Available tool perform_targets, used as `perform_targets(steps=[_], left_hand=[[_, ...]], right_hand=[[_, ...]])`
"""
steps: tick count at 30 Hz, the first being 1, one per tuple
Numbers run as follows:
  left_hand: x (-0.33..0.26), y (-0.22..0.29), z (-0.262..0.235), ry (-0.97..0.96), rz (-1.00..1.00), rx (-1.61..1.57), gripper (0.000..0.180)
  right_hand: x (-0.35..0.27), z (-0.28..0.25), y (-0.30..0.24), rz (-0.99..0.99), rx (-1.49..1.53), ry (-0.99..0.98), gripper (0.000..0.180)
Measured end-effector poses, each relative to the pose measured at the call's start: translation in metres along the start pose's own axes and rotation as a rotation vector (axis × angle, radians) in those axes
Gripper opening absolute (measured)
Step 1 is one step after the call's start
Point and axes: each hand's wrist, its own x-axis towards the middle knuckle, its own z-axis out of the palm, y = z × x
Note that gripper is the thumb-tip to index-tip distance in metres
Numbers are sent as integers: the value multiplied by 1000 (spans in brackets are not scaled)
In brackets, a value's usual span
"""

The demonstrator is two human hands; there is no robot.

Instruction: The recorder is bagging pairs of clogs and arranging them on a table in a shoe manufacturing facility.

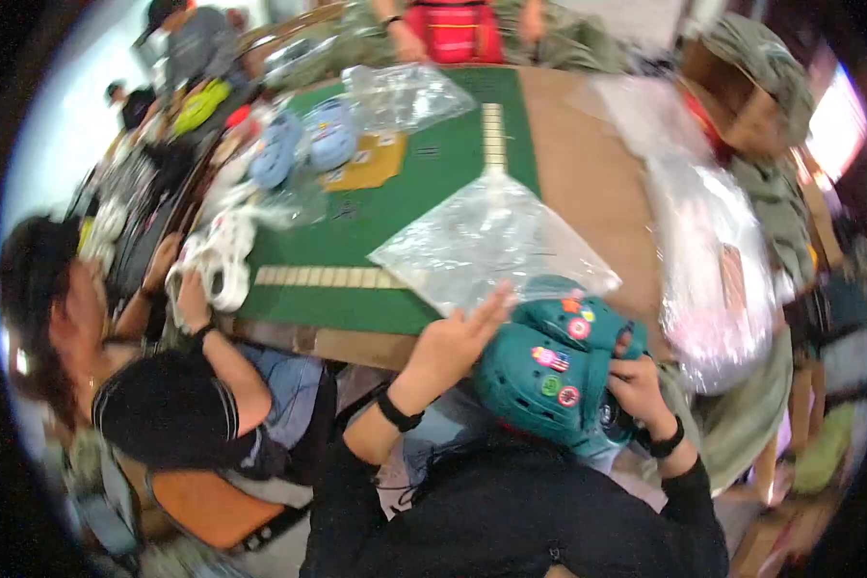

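A pair of teal foam clogs (539,376) with colourful charms is in front of me at the table's near edge. My right hand (641,390) is closed on their heel end, fingers bent over the rim. To the left of the clogs, my left hand (458,345) has its fingers stretched out, the tips beside the upper clog and close to a clear plastic bag (491,236). The bag lies flat on the green cutting mat (433,178), one corner toward me. Whether my left fingertips touch the clog or the bag I cannot tell.
To my left, a co-worker's hands hold white clogs (226,260). Farther back are blue clogs (329,135), yellow card (371,164) and another clear bag (405,96). A stack of clear bags (713,270) lies at right. Across the table, another person stands near a red item (453,29).
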Motion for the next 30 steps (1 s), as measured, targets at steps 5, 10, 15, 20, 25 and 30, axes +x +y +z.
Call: perform_targets(steps=[5, 10, 15, 20, 25, 30], left_hand=[[5, -4, -2, -2, -5, -136, 57], [11, -3, -11, -91, 95, -203, 56], [13, 8, -20, -91, 79, -277, 63], [14, 24, -13, -161, 14, -195, 70], [8, 32, -12, -59, -122, -177, 63], [-7, 35, 10, 201, -85, -141, 44]], right_hand=[[-4, 7, -4, -148, 45, 145, 20], [-6, 2, -7, -328, 71, 37, 22], [-6, 10, 2, -112, 256, 175, 24], [-9, 24, 6, 44, 100, 333, 24], [-13, 34, 7, -56, 26, 443, 26], [-8, 30, -5, -19, 12, 584, 27]])
